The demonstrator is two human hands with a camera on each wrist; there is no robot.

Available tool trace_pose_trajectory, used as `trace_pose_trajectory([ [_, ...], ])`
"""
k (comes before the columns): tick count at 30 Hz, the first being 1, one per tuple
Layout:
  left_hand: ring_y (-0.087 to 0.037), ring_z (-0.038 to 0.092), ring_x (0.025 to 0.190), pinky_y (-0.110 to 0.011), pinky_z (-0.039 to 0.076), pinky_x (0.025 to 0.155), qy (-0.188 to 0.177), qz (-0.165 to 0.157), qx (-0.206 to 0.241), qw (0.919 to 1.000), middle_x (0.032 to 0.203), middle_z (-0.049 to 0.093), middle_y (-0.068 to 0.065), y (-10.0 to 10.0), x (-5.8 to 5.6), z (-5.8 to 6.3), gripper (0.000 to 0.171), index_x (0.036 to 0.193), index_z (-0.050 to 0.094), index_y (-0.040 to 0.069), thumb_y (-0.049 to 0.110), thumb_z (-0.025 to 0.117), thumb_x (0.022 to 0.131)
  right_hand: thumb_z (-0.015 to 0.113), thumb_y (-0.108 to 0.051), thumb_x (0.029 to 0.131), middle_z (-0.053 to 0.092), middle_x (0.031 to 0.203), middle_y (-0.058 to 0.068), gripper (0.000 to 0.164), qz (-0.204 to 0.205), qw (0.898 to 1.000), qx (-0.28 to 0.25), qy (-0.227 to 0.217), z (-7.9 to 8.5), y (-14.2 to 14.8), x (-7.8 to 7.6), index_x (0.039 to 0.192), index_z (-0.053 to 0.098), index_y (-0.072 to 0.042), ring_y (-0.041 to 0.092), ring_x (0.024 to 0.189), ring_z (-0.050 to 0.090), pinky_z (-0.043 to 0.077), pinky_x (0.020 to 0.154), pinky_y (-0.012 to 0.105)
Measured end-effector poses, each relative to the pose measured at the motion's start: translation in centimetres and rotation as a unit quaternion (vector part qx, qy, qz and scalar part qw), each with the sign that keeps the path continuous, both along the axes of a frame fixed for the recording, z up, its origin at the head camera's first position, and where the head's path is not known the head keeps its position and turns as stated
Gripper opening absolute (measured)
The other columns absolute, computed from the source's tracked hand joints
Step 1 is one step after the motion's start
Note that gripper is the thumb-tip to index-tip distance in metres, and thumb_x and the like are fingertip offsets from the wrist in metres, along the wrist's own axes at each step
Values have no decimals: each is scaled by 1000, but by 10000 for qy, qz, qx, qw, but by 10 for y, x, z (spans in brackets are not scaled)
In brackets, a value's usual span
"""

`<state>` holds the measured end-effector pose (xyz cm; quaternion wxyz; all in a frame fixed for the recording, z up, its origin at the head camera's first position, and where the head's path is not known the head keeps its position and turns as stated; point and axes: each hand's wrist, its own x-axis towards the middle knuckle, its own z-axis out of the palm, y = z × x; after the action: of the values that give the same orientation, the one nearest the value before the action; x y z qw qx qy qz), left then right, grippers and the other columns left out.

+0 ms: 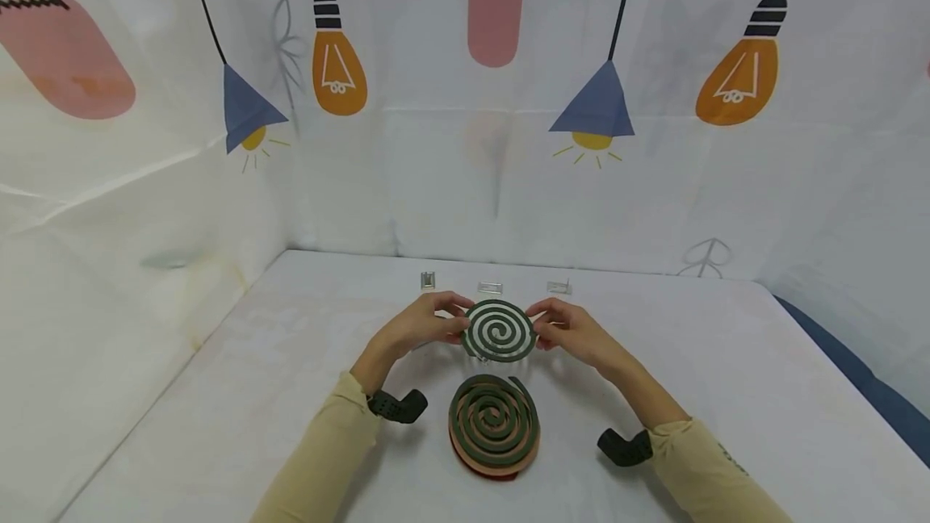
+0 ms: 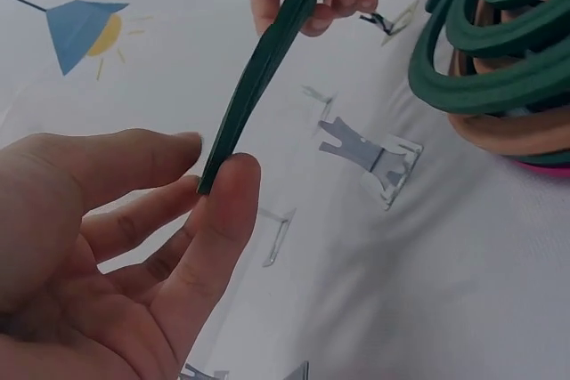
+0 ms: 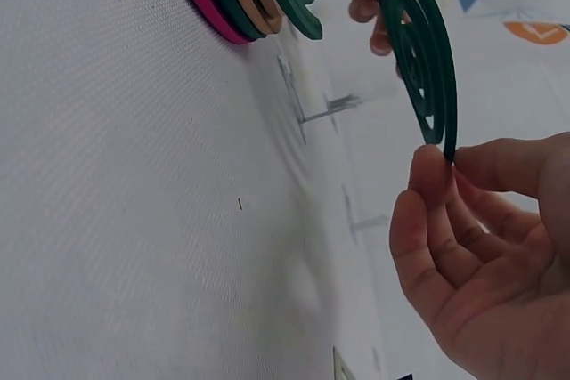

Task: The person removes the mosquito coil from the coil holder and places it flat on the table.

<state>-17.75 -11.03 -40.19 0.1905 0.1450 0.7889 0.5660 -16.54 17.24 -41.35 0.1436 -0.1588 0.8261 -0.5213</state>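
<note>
Both hands hold one green mosquito coil (image 1: 499, 332) above the table, by opposite edges. My left hand (image 1: 425, 321) pinches its left rim between thumb and fingers; my right hand (image 1: 574, 334) pinches the right rim. Seen edge-on in the left wrist view, the coil (image 2: 256, 68) is thin and slightly bent. Below it on the table stands a small metal coil stand (image 2: 370, 156), mostly hidden in the head view. Nearer the body lies a stack of mosquito coils (image 1: 492, 418), green on top, with brown and reddish layers beneath.
Behind the hands, three small metal stands (image 1: 490, 288) sit in a row on the white table (image 1: 240, 394). A white curtain (image 1: 436, 184) printed with lamps and bulbs hangs behind and at the left. Black wrist cameras (image 1: 398, 407) stick out from both wrists.
</note>
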Motion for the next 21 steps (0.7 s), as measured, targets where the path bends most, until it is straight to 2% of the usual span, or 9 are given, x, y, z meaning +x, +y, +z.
trace_pose_trajectory([
  [5,-16,66,82,-31,58,74,95,88,-169,9998,112,58,-15,1,2,-1,28,121,59,8,13,57,94,58,-25,94,65,99,12,34,256,9996,127,-6,2,1,3,123,54,-8,20,84,61,54,80,41],
  [13,-14,65,75,-33,58,72,135,126,-418,9990,104,62,-13,2,6,-3,26,118,61,6,13,56,93,56,-23,96,64,97,10,31,485,9987,176,-26,3,3,3,122,53,-8,25,85,63,54,80,40],
  [21,-15,65,72,-36,58,72,156,110,-476,9987,99,60,-13,1,8,1,25,118,61,8,15,55,94,56,-21,96,64,95,8,30,655,9977,187,26,5,3,3,122,53,-7,19,81,61,54,78,39],
])
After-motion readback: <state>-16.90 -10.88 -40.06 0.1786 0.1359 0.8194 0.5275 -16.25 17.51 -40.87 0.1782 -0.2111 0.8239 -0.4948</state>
